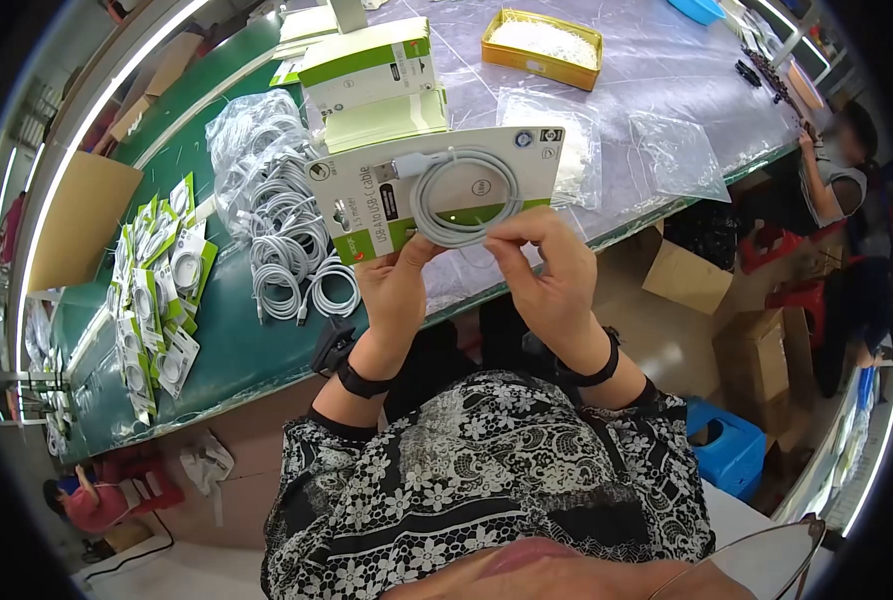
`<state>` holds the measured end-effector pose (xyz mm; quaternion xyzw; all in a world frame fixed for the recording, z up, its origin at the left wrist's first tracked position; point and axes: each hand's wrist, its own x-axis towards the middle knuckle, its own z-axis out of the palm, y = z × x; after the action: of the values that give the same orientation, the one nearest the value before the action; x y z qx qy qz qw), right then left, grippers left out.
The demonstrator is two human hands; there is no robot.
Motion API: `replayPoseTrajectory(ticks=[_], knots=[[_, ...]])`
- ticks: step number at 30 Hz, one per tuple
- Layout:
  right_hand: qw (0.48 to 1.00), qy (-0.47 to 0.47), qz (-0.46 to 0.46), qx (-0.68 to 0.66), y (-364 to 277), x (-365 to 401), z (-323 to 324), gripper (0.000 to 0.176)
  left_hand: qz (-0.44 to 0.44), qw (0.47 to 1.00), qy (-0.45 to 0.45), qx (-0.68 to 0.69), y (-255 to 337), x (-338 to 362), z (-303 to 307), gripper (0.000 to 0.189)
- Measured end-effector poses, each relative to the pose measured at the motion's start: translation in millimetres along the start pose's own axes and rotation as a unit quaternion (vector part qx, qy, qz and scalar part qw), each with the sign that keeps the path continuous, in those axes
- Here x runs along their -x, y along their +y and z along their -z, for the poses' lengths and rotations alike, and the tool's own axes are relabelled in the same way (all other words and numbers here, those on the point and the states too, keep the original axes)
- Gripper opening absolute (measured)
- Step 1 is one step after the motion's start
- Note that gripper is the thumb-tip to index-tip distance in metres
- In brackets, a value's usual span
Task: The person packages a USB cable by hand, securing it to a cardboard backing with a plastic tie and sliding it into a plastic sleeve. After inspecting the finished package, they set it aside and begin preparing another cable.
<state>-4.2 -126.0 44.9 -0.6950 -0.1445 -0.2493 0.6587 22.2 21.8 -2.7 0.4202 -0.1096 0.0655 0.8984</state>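
My left hand (394,290) grips the lower edge of a white and green packaging card (366,195), printed "USB-A to USB-C cable". A coiled white USB cable (421,205) lies against the card's face, its USB-A plug (386,172) at the upper left. At the coil's lower right, my right hand (551,280) is closed in a pinch; what lies between its fingertips is too small to make out. Behind the card stands a stack of similar cards (366,75). Left of it are loose coiled cables (286,250), some under clear plastic (251,130).
Carded cables (156,290) lie heaped on the green tabletop (226,350) at left. A yellow box (541,68) of small white pieces sits at the back, with clear bags (671,160) nearer. Cardboard boxes (756,360) and a blue stool (726,450) stand right; other people sit farther off.
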Motion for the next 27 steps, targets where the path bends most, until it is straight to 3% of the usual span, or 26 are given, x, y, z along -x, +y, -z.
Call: replayPoseTrajectory(ticks=[2, 4, 6, 11, 20, 23, 27], knots=[[0.981, -0.046, 0.091, 0.163, -3.8, -7.0, 0.7, 0.014, 0.003, 1.000, 0.005, 0.007, -0.2, 0.0, 2.3, 0.021], [0.980, -0.047, 0.081, 0.177, -4.2, -7.8, -0.7, 0.013, 0.006, 1.000, 0.007, 0.011, -2.4, 0.4, 6.9, 0.022], [0.975, -0.058, 0.066, 0.204, -4.2, -8.6, -1.8, 0.013, -0.022, 0.997, 0.001, -0.071, -8.8, 2.2, 18.9, 0.023], [0.970, -0.074, 0.085, 0.216, -1.1, -10.2, -2.5, 0.014, -0.120, 0.978, -0.025, -0.170, -11.9, 2.7, 25.1, 0.027], [0.965, -0.083, 0.069, 0.241, 1.2, -11.3, -3.5, 0.015, -0.159, 0.962, -0.026, -0.223, -16.3, 4.0, 30.6, 0.033], [0.964, -0.086, 0.065, 0.243, 4.0, -10.7, -4.5, 0.016, -0.248, 0.903, -0.082, -0.342, -13.3, 1.7, 35.4, 0.035], [0.963, -0.098, 0.077, 0.239, 6.1, -10.2, -6.2, 0.019, -0.261, 0.874, -0.131, -0.388, 8.3, -2.0, 20.1, 0.031]])
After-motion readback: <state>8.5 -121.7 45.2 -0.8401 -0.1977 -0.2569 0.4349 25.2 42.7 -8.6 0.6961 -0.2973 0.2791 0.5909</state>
